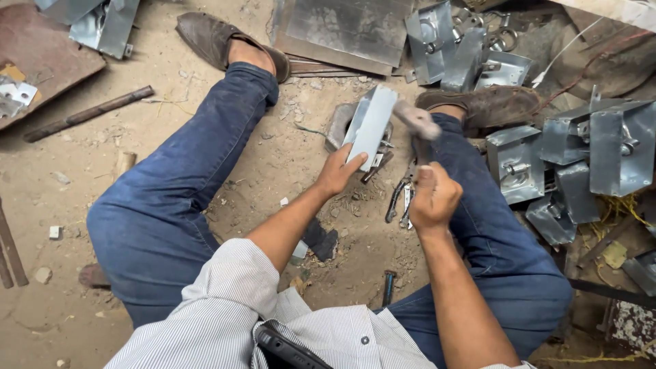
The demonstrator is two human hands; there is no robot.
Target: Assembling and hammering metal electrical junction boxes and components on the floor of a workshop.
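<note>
I sit on the dirt floor with my legs apart, in blue jeans and brown shoes. My left hand [338, 171] grips the near end of a bent sheet-metal piece [371, 124] and holds it tilted on a small block [339, 124] between my legs. My right hand [432, 198] is closed around the handle of a hammer [417, 121]. The hammer's head is blurred and sits right beside the metal piece's upper right edge. Pliers [398, 199] lie on the ground just left of my right hand.
Several folded metal boxes with latches [581, 154] are piled at the right, more [465, 51] at the top. A flat metal sheet [345, 31] lies ahead. A rusty rod [89, 113] and a brown plate [41, 55] lie at the left.
</note>
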